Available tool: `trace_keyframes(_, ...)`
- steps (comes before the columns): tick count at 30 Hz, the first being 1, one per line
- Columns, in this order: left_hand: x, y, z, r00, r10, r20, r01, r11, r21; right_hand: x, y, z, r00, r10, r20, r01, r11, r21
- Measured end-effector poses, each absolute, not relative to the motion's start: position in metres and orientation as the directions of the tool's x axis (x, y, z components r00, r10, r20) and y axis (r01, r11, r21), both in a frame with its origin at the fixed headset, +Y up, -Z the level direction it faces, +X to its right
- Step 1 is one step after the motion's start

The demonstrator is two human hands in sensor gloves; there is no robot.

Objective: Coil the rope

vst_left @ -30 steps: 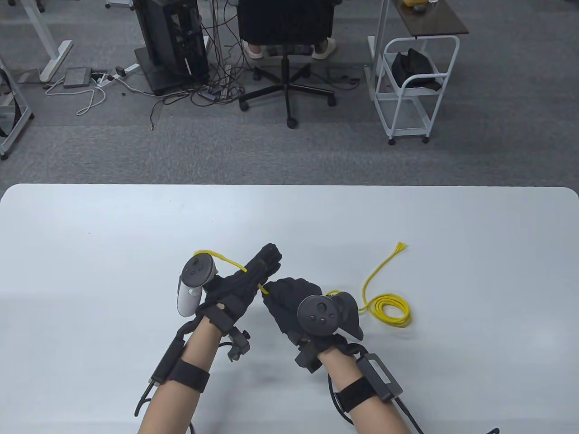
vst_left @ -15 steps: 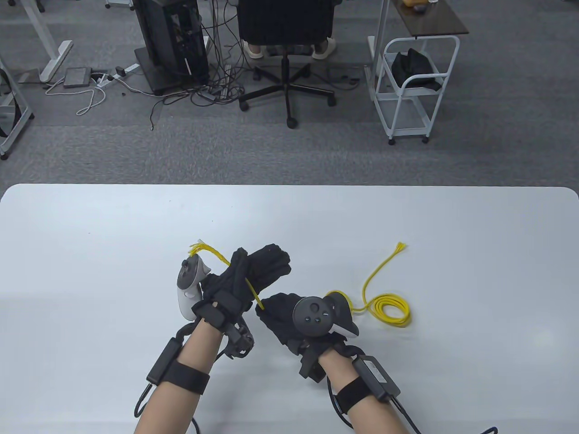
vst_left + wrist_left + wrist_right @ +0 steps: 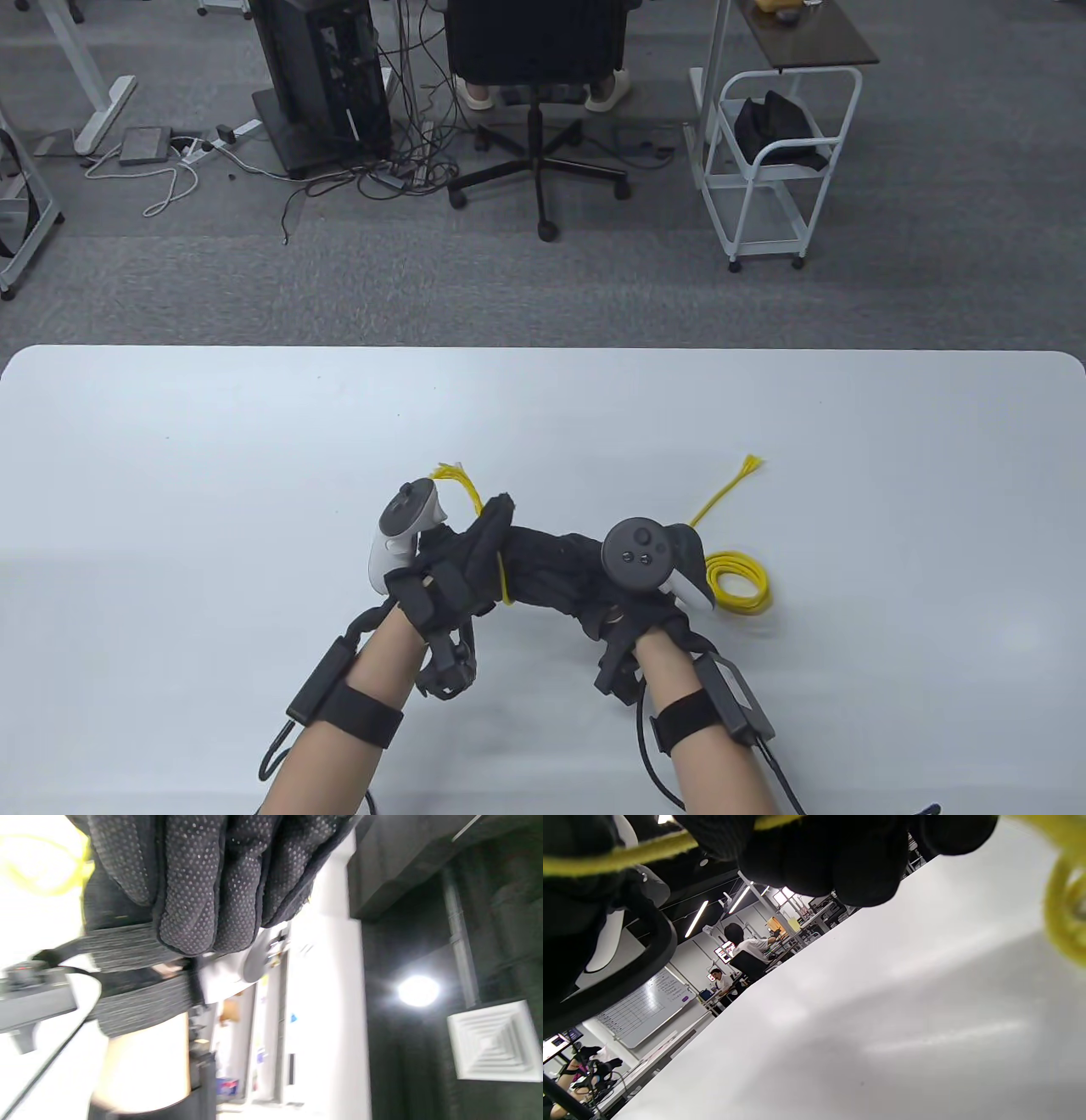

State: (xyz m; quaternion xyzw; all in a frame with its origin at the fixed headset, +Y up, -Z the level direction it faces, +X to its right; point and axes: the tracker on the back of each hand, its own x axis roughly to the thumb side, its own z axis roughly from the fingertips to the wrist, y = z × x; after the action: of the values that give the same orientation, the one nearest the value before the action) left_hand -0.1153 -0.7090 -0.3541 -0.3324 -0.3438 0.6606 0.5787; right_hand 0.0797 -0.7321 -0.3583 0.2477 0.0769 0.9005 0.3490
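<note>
Left hand (image 3: 475, 552) wrapped by thin yellow rope (image 3: 502, 579) | right hand (image 3: 564, 569) grasping it | I'd keep turns snug.

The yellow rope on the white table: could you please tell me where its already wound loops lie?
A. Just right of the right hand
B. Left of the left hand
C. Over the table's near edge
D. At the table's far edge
A: the yellow rope's wound loops lie flat on the white table just right of the right hand.

Probably office lab, whiteboard (image 3: 642, 1005), desks, swivel chair (image 3: 537, 102)
</note>
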Motion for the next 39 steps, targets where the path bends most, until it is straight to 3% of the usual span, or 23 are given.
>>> trace_keyframes(6, -0.111, -0.722, -0.355, 0.156, 0.988, -0.001, -0.52, 0.082, -0.85, 0.095, -0.728, -0.363, -0.646, 0.677, 0.353, -0.615, -0.735, 0.284)
trace_keyframes(12, -0.112, -0.724, -0.356, 0.31, 0.948, 0.072, -0.518, 0.232, -0.823, 0.098, -0.724, -0.363, -0.604, 0.722, 0.337, -0.672, -0.689, 0.27)
trace_keyframes(18, -0.114, -0.728, -0.357, 0.371, 0.925, 0.087, -0.534, 0.289, -0.795, 0.084, -0.715, -0.356, -0.559, 0.727, 0.397, -0.698, -0.672, 0.247)
trace_keyframes(30, -0.141, -0.729, -0.367, 0.33, 0.942, 0.053, -0.652, 0.269, -0.709, 0.062, -0.703, -0.342, -0.501, 0.701, 0.508, -0.732, -0.656, 0.184)
trace_keyframes(36, -0.153, -0.724, -0.37, 0.125, 0.992, -0.001, -0.809, 0.101, -0.579, 0.051, -0.703, -0.337, -0.495, 0.672, 0.551, -0.689, -0.69, 0.222)
trace_keyframes(39, -0.158, -0.721, -0.37, 0.11, 0.994, 0.017, -0.824, 0.101, -0.557, 0.047, -0.706, -0.337, -0.499, 0.671, 0.549, -0.663, -0.703, 0.257)
